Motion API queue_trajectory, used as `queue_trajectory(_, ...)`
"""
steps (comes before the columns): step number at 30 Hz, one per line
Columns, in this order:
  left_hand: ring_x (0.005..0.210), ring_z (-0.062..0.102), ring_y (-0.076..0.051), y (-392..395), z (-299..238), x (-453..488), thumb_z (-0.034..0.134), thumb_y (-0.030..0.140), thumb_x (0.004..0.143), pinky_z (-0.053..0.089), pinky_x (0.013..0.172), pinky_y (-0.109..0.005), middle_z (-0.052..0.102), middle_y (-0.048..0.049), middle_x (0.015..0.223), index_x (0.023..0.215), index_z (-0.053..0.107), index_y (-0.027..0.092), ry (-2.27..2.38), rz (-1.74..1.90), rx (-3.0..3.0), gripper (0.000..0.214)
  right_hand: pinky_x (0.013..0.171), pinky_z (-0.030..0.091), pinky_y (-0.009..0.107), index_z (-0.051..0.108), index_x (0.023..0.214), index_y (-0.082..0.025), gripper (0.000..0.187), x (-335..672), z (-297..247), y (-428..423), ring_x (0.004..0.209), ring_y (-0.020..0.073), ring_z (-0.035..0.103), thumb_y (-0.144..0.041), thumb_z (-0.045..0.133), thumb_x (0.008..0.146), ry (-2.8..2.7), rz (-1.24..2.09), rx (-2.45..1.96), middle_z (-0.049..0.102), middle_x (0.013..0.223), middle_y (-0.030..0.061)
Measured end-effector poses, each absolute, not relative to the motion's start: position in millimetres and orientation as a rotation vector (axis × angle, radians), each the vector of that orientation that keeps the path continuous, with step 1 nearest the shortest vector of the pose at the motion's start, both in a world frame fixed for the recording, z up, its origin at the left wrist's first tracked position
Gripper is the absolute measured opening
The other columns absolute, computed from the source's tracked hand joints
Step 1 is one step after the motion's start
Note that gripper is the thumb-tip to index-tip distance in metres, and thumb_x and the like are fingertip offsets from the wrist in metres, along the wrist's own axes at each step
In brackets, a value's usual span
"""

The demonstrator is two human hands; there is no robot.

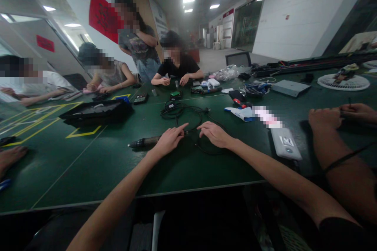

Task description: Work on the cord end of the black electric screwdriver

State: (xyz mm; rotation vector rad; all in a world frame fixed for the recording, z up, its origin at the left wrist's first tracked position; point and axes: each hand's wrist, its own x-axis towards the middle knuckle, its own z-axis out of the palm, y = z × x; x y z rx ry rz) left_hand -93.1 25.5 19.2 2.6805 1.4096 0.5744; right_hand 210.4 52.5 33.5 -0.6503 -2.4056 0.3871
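Observation:
In the middle of the green table, my left hand (pixel 169 141) lies over the rear end of a dark electric screwdriver (pixel 144 142), its tip facing left. The index finger stretches to the right while the other fingers curl round the tool's end. Opposite it, my right hand (pixel 216 135) hovers close to the surface with fingers loosely spread and nothing visible in them. A thin black cable (pixel 206 152) passes beneath and around the right hand. Just beyond both hands lies a coiled black power cord (pixel 173 110). Part of the screwdriver is hidden under my left hand.
A black tray (pixel 97 113) stands left. To the right lie a white phone-like device (pixel 285 143), a blue-and-white packet (pixel 241 113) and a grey flat box (pixel 290 87). A co-worker's hands (pixel 326 117) rest at the right; another person's hand (pixel 13 157) is at the left edge.

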Motion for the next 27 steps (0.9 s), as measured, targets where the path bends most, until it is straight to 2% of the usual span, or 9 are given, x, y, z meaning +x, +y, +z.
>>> queue_trajectory(3,0.110,0.065,-0.024,32,17,-151,0.052,0.031,0.103,0.048,0.101,-0.038,0.071,-0.0025,0.119,0.161,0.035,0.032,1.655,0.567,2.528,0.060,0.108,0.047,0.048,0.080,0.099,-0.020,0.052,220,33,59,0.125,0.0255,0.057,-0.027,0.030,0.111,-2.319,0.383,-0.728,0.069,0.131,0.0082)
queue_trajectory(6,0.108,0.066,-0.024,32,15,-218,0.050,0.033,0.101,0.050,0.095,-0.035,0.071,-0.0021,0.117,0.151,0.050,0.032,1.931,0.553,2.380,0.050,0.106,0.047,0.050,0.078,0.119,-0.023,0.048,226,30,64,0.127,0.0270,0.054,-0.027,0.031,0.110,-2.280,0.366,-0.756,0.067,0.135,0.0073)
queue_trajectory(9,0.109,0.065,-0.024,24,13,-281,0.046,0.034,0.101,0.049,0.091,-0.033,0.069,-0.0041,0.125,0.143,0.058,0.029,2.206,0.499,2.257,0.044,0.108,0.047,0.051,0.062,0.145,-0.023,0.047,225,24,64,0.129,0.0268,0.054,-0.024,0.034,0.108,-2.256,0.381,-0.788,0.064,0.141,0.0072)
queue_trajectory(12,0.112,0.062,-0.026,9,10,-332,0.041,0.034,0.103,0.046,0.090,-0.034,0.063,-0.0085,0.137,0.135,0.065,0.023,2.538,0.340,2.109,0.041,0.111,0.047,0.053,0.040,0.161,-0.024,0.063,222,19,64,0.129,0.0266,0.055,-0.018,0.049,0.099,-2.216,0.407,-0.846,0.062,0.142,0.0080)
queue_trajectory(15,0.120,0.054,-0.029,-6,6,-365,0.041,0.035,0.102,0.041,0.098,-0.039,0.060,-0.0104,0.138,0.137,0.063,0.023,2.841,0.189,1.976,0.042,0.111,0.050,0.052,0.036,0.162,-0.027,0.072,220,14,64,0.127,0.0260,0.057,-0.013,0.054,0.093,-2.205,0.434,-0.880,0.063,0.138,0.0076)
queue_trajectory(19,0.129,0.045,-0.036,-15,4,-378,0.048,0.048,0.099,0.039,0.101,-0.049,0.051,-0.0120,0.146,0.135,0.064,0.026,2.996,0.089,1.847,0.045,0.111,0.051,0.052,0.042,0.158,-0.027,0.066,219,10,66,0.126,0.0257,0.058,-0.011,0.053,0.094,-2.201,0.434,-0.882,0.063,0.134,0.0083)
queue_trajectory(23,0.124,0.050,-0.039,-12,3,-368,0.041,0.055,0.100,0.036,0.105,-0.060,0.054,-0.0160,0.141,0.116,0.069,0.020,2.870,0.087,1.883,0.048,0.105,0.054,0.050,0.047,0.154,-0.027,0.060,219,11,66,0.120,0.0249,0.061,-0.013,0.053,0.096,-2.189,0.433,-0.871,0.065,0.130,0.0079)
queue_trajectory(27,0.129,0.051,-0.039,-4,1,-347,0.036,0.050,0.101,0.030,0.114,-0.060,0.054,-0.0207,0.140,0.098,0.070,0.016,2.693,0.109,2.067,0.048,0.101,0.056,0.048,0.052,0.149,-0.026,0.053,218,15,63,0.117,0.0244,0.063,-0.013,0.053,0.097,-2.187,0.447,-0.853,0.066,0.127,0.0077)
